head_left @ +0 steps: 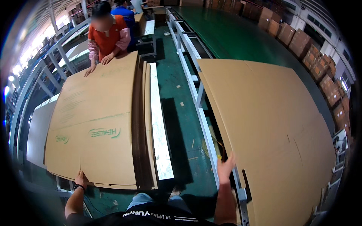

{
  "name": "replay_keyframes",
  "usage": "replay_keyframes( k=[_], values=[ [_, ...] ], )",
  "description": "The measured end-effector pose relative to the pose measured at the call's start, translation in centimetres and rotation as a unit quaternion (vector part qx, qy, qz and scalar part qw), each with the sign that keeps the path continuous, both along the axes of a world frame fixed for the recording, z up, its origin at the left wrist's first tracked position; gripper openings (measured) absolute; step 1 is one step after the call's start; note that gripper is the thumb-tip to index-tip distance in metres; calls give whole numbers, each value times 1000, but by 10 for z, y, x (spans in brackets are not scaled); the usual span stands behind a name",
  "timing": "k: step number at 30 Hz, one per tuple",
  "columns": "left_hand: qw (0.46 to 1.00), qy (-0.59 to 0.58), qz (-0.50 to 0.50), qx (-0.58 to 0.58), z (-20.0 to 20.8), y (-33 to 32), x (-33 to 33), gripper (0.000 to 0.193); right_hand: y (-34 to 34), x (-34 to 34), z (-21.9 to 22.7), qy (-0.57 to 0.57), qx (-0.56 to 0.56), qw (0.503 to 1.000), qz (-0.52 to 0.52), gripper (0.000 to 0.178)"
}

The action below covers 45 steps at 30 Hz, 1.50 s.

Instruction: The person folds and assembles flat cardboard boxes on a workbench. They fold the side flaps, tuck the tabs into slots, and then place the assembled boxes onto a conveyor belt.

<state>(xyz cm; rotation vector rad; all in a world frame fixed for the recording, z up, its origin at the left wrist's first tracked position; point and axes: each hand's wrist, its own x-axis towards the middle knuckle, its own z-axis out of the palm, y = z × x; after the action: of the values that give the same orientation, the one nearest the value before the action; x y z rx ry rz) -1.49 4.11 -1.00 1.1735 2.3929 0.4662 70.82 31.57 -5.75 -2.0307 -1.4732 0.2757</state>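
cardboard stack (pixel 90 98), left of frame | left hand (pixel 82 179) at its bottom edge, can't tell how tight | right hand (pixel 225 169) loosely spread by big cardboard sheet (pixel 264 120), frame right | probably light, bendy; grab opposite edges imo

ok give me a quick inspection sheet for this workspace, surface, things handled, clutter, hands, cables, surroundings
surface: white board showing along the stack's right side; grey rail beside the sheet
things handled: cardboard stack on the left, green print on top; cardboard sheet on the right, dark slits in it
clutter: small scraps on the green floor
hands: left hand at the stack's near edge; right hand open at the sheet's left edge, contact unclear
cables: thin yellow line by the rail, possibly a cord
surroundings: co-worker at the stack's far end; brown cartons at right
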Motion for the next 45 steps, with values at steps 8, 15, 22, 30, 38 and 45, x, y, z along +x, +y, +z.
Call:
replay_keyframes(
  k=[8, 15, 22, 30, 38, 45],
  values=[
    [963, 254, -41, -83, -26, -17, -2, 51, -83, -65, 3, 149, 31, 983, 103, 62],
    [956, 275, -98, -11, -16, -30, 18, 80, -167, -120, 33, 120, 83, 983, 116, 57],
    [941, 312, -105, 73, -41, -39, 10, 78, -227, -130, 53, 64, 102, 988, 95, 53],
    [945, 289, 54, -142, -1, -5, 34, 78, -263, -14, 62, -15, 216, 966, -140, 54],
    [928, 254, -195, 190, 13, 70, 190, 71, -367, 259, -82, -18, -187, 839, -511, 50],
    [914, 176, -303, 204, 31, 71, 275, 68, -330, 315, -135, 487, -61, 728, -478, 32]
  ],
)
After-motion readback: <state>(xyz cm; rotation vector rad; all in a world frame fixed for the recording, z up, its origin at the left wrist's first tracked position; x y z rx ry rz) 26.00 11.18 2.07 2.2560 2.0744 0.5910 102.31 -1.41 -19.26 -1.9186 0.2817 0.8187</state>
